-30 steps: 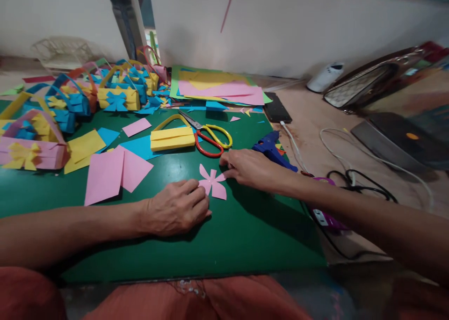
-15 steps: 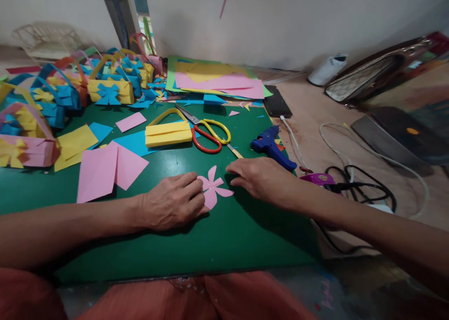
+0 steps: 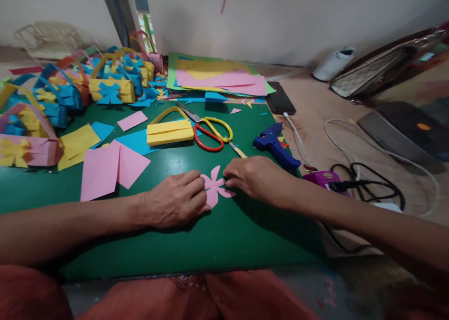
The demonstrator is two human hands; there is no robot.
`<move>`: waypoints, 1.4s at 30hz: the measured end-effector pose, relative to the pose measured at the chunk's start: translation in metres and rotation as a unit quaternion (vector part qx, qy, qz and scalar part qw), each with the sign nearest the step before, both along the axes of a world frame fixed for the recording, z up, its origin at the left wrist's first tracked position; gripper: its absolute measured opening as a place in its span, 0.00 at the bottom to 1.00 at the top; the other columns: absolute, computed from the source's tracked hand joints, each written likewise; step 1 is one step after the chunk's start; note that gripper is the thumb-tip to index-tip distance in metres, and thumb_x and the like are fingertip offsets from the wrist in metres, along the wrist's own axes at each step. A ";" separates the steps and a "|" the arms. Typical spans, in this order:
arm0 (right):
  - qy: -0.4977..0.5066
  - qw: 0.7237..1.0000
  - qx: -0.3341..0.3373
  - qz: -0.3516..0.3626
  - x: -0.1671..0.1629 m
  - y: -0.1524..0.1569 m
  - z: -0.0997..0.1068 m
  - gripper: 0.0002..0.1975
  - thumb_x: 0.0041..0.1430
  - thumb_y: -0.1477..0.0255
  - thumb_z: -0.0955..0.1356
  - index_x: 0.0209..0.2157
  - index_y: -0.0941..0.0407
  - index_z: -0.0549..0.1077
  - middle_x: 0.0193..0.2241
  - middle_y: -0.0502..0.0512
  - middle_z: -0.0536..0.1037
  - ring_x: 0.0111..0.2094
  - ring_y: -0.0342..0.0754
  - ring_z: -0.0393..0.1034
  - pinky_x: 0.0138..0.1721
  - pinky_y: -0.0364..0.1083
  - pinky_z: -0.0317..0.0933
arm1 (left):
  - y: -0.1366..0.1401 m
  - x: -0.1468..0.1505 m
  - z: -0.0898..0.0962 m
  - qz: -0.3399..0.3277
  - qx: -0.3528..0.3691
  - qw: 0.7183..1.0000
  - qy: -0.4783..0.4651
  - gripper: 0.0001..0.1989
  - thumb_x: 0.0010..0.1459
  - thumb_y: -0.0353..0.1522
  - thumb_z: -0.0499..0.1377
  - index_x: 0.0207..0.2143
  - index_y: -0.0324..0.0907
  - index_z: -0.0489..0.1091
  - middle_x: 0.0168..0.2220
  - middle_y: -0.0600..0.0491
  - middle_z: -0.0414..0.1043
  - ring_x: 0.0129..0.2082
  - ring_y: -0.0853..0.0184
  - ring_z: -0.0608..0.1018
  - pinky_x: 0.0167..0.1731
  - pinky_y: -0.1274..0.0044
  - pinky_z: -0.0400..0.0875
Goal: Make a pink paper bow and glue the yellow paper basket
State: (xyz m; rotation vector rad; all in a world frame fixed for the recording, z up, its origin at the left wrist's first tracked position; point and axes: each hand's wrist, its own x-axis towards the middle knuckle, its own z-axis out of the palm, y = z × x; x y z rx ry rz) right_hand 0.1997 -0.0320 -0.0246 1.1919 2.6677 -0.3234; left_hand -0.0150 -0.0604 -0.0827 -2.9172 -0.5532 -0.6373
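Note:
A pink paper flower cutout (image 3: 213,197) with several petals lies on the green tabletop (image 3: 168,254), small whitish specks at its centre. From the left, my left hand (image 3: 178,198) is closed over its edge, with curled fingers covering part of a petal. My right hand (image 3: 250,177) pinches the tip of the short petal on the right side; the fingertips are partly hidden. Beyond the flower lie a yellow folded paper bag (image 3: 170,133) with a handle, scissors (image 3: 208,144) with red and yellow grips, and a cutter knife (image 3: 237,150), partly behind my right hand.
A blue glue gun (image 3: 277,144) rests to the right, near a purple plug block (image 3: 324,177) and black cables. Pink paper squares (image 3: 100,172) lie at left. Finished paper bags (image 3: 112,90) crowd the back left, with coloured sheets (image 3: 220,79) and a phone (image 3: 281,98) behind.
My right hand has moved slightly left, its fingers now at the flower's short right petal. My left hand stays on the flower. The whole view has shifted a little.

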 end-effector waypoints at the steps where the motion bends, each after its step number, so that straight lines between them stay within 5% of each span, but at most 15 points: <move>1: 0.001 0.999 0.014 0.039 0.003 -0.008 -0.002 0.05 0.59 0.73 0.66 0.33 0.58 0.74 0.30 0.55 0.78 0.29 0.45 0.69 0.26 0.43 0.50 | 0.000 0.000 0.000 0.002 0.000 1.000 0.004 0.14 0.64 0.35 0.51 0.29 0.37 0.68 0.30 0.47 0.70 0.33 0.61 0.72 0.31 0.72 0.71; 4: -0.031 0.979 0.110 0.167 0.010 -0.030 -0.008 0.06 0.59 0.78 0.64 0.34 0.60 0.73 0.29 0.56 0.76 0.29 0.47 0.68 0.25 0.45 0.49 | -0.001 0.000 0.000 0.007 0.007 1.000 0.012 0.14 0.65 0.35 0.50 0.29 0.38 0.68 0.30 0.47 0.70 0.32 0.62 0.72 0.30 0.72 0.69; 9: -0.130 0.930 0.274 0.206 0.011 -0.045 -0.020 0.08 0.54 0.84 0.62 0.30 0.61 0.71 0.22 0.56 0.70 0.23 0.49 0.64 0.21 0.47 0.43 | 0.000 0.000 0.000 0.001 0.021 1.000 0.009 0.14 0.65 0.34 0.49 0.29 0.38 0.67 0.30 0.48 0.70 0.32 0.63 0.72 0.31 0.73 0.69; 13: -0.136 0.915 0.317 0.210 0.008 -0.042 -0.019 0.10 0.55 0.84 0.61 0.27 0.60 0.70 0.20 0.55 0.69 0.21 0.48 0.63 0.21 0.47 0.40 | 0.001 0.001 0.001 0.001 0.025 1.000 0.002 0.14 0.65 0.34 0.49 0.28 0.38 0.66 0.29 0.48 0.70 0.31 0.64 0.71 0.29 0.74 0.68; 17: -0.093 0.930 0.307 0.179 0.008 -0.039 -0.012 0.12 0.60 0.82 0.58 0.30 0.60 0.71 0.22 0.56 0.72 0.22 0.48 0.64 0.22 0.47 0.41 | 0.000 0.002 0.001 0.008 0.025 1.000 0.010 0.13 0.65 0.34 0.49 0.29 0.39 0.66 0.29 0.50 0.69 0.30 0.64 0.71 0.29 0.73 0.67; 23: 0.003 0.988 0.150 0.045 0.012 -0.030 -0.013 0.11 0.58 0.82 0.60 0.36 0.59 0.73 0.27 0.56 0.77 0.26 0.47 0.68 0.23 0.44 0.44 | -0.001 0.001 0.001 0.021 0.019 0.999 0.018 0.12 0.65 0.33 0.48 0.33 0.38 0.66 0.29 0.50 0.69 0.30 0.64 0.71 0.28 0.74 0.66; 26: 0.124 0.990 0.028 -0.055 0.011 -0.023 -0.014 0.09 0.59 0.78 0.61 0.35 0.59 0.74 0.29 0.55 0.78 0.28 0.45 0.69 0.27 0.43 0.52 | -0.001 0.001 0.001 0.017 0.018 0.999 0.020 0.12 0.65 0.33 0.48 0.32 0.38 0.66 0.30 0.50 0.69 0.31 0.64 0.71 0.28 0.74 0.66; 30: 0.289 0.925 -0.166 -0.184 0.006 -0.016 -0.012 0.06 0.55 0.74 0.66 0.30 0.58 0.75 0.22 0.49 0.75 0.23 0.41 0.65 0.26 0.41 0.56 | -0.001 0.000 0.000 0.016 0.015 1.000 0.021 0.11 0.65 0.33 0.49 0.33 0.38 0.66 0.30 0.50 0.69 0.30 0.63 0.71 0.27 0.73 0.66; 34: 0.336 0.842 -0.324 -0.271 0.002 -0.013 -0.012 0.03 0.49 0.74 0.68 0.27 0.60 0.74 0.19 0.46 0.72 0.19 0.38 0.63 0.21 0.39 0.56 | -0.001 0.000 0.001 0.015 0.018 0.999 0.021 0.11 0.65 0.33 0.49 0.31 0.38 0.66 0.29 0.50 0.68 0.29 0.63 0.70 0.26 0.73 0.66; 42: 0.346 0.785 -0.422 -0.294 -0.002 -0.002 -0.014 0.07 0.46 0.75 0.69 0.31 0.60 0.75 0.21 0.46 0.75 0.16 0.36 0.65 0.19 0.37 0.59 | 0.000 0.000 0.000 0.012 0.020 1.000 0.016 0.11 0.64 0.33 0.50 0.31 0.38 0.66 0.30 0.49 0.69 0.32 0.63 0.71 0.29 0.73 0.67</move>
